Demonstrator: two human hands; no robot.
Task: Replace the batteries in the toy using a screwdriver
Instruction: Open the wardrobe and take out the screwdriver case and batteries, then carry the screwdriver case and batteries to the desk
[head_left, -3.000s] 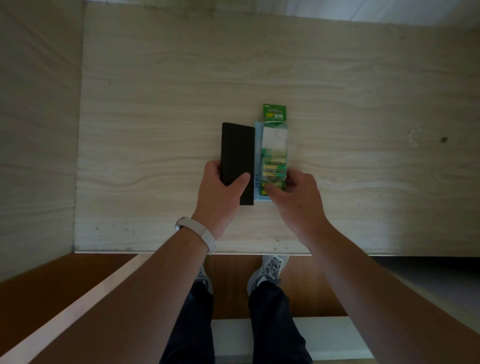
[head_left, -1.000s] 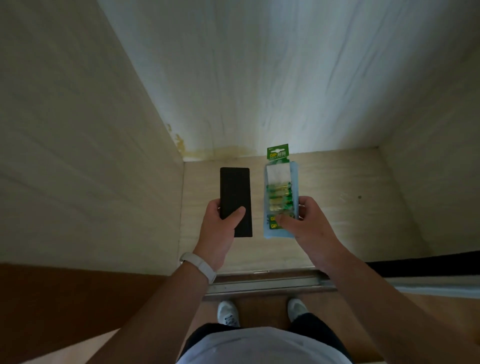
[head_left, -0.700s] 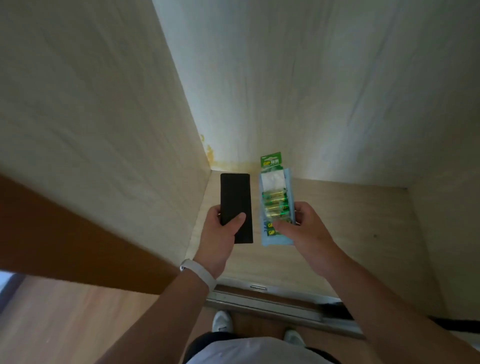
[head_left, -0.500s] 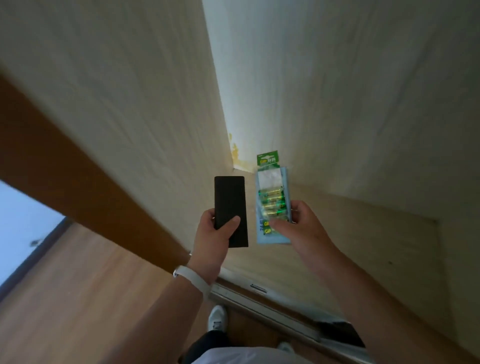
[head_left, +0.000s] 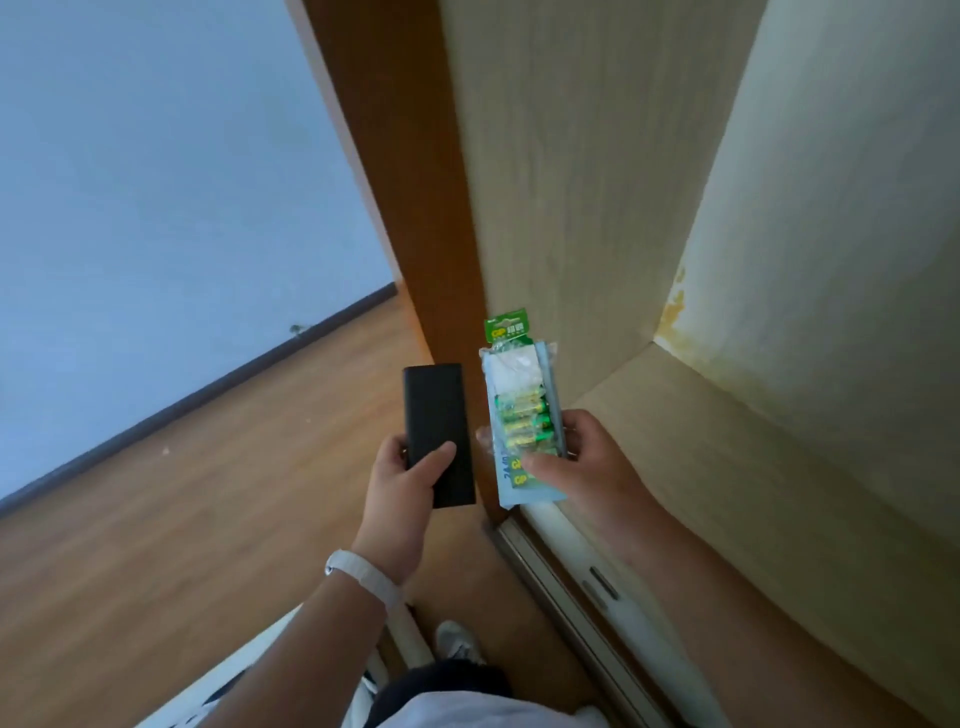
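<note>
Lifted clear of the cabinet shelf, both items hang mid-frame — left hand (head_left: 402, 480) gripping black case (head_left: 437, 431), right hand (head_left: 582, 465) pinching battery pack (head_left: 522, 421) — apparently for carrying elsewhere.

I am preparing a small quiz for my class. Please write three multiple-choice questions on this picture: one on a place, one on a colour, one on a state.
1. Where is the battery pack?
A. in the right hand
B. on the floor
C. in a pocket

2. What colour is the flat box?
A. white
B. black
C. red

3. What is the left hand doing?
A. hanging open and empty
B. pressing on the wall
C. gripping the flat box

Answers:
1 A, the thumb and fingers pinch the pack's lower part.
2 B, its whole face is plain black.
3 C, the thumb lies across the box's front.
</note>
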